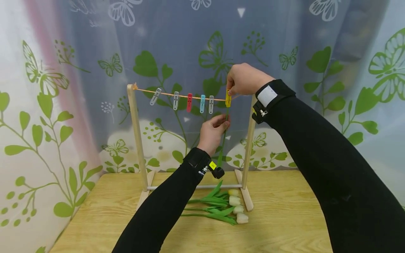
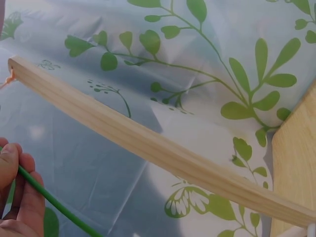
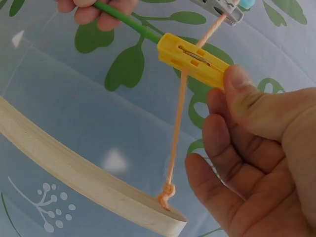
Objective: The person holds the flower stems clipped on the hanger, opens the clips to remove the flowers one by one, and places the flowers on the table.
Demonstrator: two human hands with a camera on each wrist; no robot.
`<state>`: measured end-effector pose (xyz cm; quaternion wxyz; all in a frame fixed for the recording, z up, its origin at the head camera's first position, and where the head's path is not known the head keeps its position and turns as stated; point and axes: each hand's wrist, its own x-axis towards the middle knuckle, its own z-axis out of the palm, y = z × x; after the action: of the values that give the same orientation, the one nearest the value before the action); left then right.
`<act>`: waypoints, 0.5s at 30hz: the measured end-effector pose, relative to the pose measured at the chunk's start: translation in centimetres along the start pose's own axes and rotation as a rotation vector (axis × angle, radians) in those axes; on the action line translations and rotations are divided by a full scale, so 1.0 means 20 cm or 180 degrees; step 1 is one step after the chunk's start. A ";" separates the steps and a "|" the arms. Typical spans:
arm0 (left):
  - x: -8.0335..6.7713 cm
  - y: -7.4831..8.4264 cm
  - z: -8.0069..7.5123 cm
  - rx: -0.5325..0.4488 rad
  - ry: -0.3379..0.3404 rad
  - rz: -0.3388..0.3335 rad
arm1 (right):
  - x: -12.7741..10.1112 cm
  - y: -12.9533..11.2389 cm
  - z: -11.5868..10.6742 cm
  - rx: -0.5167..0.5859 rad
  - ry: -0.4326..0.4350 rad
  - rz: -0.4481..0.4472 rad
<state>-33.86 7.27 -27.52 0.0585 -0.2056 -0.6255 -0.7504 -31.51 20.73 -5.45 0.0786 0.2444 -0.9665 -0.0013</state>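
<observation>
Right hand point(image 3: 256, 148) pinches the yellow peg point(image 3: 193, 58) (on the string); left hand point(image 1: 212, 133) grips the green stem point(image 1: 224, 135). Clipping underway; release next.

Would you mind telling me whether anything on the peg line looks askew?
Yes: the leftmost grey peg hangs tilted on the orange string, while the other pegs, including the yellow peg, hang roughly straight. Nothing looks damaged.
</observation>
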 end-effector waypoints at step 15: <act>-0.04 -0.01 -0.02 -0.0019 -0.0025 -0.0063 | -0.04 -0.04 -0.01 0.0110 0.0018 -0.0015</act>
<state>-33.37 6.86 -28.04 0.0480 -0.2024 -0.6255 -0.7520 -30.49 20.42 -5.34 0.0770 0.2480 -0.9656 0.0159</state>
